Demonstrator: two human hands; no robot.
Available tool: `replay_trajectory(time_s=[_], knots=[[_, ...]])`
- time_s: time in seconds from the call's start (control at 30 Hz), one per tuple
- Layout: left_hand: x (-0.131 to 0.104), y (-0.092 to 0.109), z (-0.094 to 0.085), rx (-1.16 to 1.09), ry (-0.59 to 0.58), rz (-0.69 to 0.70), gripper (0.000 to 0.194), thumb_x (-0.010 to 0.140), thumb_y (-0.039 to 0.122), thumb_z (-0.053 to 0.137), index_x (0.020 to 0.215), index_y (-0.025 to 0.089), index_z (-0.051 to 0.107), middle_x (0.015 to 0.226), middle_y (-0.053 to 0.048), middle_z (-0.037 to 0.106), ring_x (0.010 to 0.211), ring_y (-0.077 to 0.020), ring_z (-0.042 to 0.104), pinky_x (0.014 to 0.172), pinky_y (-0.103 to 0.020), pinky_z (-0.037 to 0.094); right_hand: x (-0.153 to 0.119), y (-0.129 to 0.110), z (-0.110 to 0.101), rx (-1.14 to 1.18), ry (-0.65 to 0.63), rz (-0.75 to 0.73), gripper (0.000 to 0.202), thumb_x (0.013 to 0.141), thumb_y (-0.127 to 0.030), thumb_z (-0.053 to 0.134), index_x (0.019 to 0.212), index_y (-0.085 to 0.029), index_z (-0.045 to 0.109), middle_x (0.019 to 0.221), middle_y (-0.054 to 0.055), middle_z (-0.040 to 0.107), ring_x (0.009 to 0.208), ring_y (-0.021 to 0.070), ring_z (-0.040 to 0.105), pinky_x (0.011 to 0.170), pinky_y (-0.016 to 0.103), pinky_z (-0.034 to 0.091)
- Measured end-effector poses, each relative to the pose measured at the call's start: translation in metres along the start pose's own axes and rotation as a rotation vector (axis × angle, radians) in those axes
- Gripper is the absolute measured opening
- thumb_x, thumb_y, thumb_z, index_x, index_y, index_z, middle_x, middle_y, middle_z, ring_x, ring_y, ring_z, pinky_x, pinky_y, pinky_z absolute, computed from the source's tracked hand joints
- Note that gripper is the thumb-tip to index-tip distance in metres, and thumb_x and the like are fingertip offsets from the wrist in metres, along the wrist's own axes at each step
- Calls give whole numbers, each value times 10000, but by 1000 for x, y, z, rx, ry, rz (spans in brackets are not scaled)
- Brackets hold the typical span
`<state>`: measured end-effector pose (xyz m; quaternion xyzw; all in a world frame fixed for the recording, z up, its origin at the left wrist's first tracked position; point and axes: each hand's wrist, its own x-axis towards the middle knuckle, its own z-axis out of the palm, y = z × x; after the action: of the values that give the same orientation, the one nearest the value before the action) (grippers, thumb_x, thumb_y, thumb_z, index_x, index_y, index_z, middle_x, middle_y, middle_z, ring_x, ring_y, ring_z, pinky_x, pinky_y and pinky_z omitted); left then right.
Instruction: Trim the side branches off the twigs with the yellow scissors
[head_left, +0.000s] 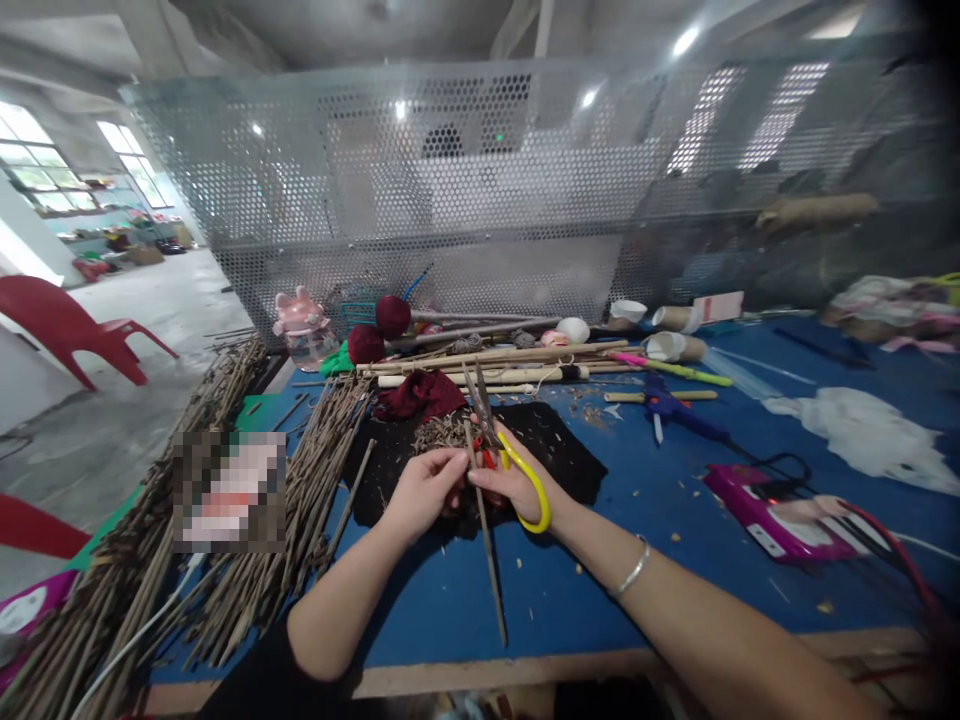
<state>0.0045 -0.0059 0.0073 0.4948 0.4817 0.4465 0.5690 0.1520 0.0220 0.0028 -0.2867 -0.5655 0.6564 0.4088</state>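
Note:
My left hand [426, 487] is closed, thumb and fingers pinching a thin brown stick [491, 570] that slants down toward the table's front edge. Close beside it, my right hand [517, 484] is closed around scissors with yellow handles [541, 500], their blades pointing up and away from me. The right thumb also lies at the stick. Some fingers of both hands are hidden. Under and beyond the hands lies a black cloth [574, 455], with a heap of small twig cuttings [442, 432] on it. A dark red cloth [421, 396] borders the heap.
Bundles of sticks [319, 450] fill the left side. A blue glue gun [667, 405] and a magenta power strip [780, 520] with cords are on the right. Yarn balls [393, 316], a pink figurine [301, 320] and poles line the back, before a perforated metal screen [480, 200].

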Motion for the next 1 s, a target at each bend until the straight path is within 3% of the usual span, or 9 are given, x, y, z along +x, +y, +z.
replay_trajectory(time_s=[0.07,0.17,0.33,0.53,0.73,1.0], knots=[[-1,-2,2,-45,11,-6,424,697,509,591,837,111,634,507,32,482,395,-42,396,355,-149,297,-2,-5,5,-40,-11,-42,641,640,-284,699,1186,-256,366,776,-35,537,570,84,522,522,203,458],[-1,-3,3,-151,71,-23,391,636,469,669,783,108,638,609,-4,580,429,-37,427,385,-147,316,-4,-8,8,-125,-11,-102,647,641,-325,696,1194,-242,370,849,-9,545,739,126,552,684,253,474],[3,7,2,-396,119,-52,339,598,404,723,752,125,606,625,11,583,478,-36,495,444,-135,386,-4,-7,-5,-517,112,-133,496,666,-387,675,1091,-219,483,772,-14,557,673,122,515,639,232,425],[9,6,6,-382,36,13,353,600,401,724,757,111,598,582,24,547,434,-26,453,388,-128,339,-5,-9,-14,-879,174,-98,462,715,-463,607,1087,-219,485,819,12,577,676,140,509,623,247,403],[4,-5,4,-293,93,33,347,622,428,701,708,113,584,582,20,551,423,-30,434,391,-148,332,-5,-11,-8,-927,83,-96,542,700,-464,631,1136,-185,469,975,78,572,858,199,534,765,316,416],[0,0,7,-237,101,46,392,604,481,694,670,118,563,549,10,548,442,-56,440,446,-183,351,-8,-7,-2,-850,36,-88,714,649,-478,674,1241,-178,413,1202,135,492,1114,271,453,942,413,351]])
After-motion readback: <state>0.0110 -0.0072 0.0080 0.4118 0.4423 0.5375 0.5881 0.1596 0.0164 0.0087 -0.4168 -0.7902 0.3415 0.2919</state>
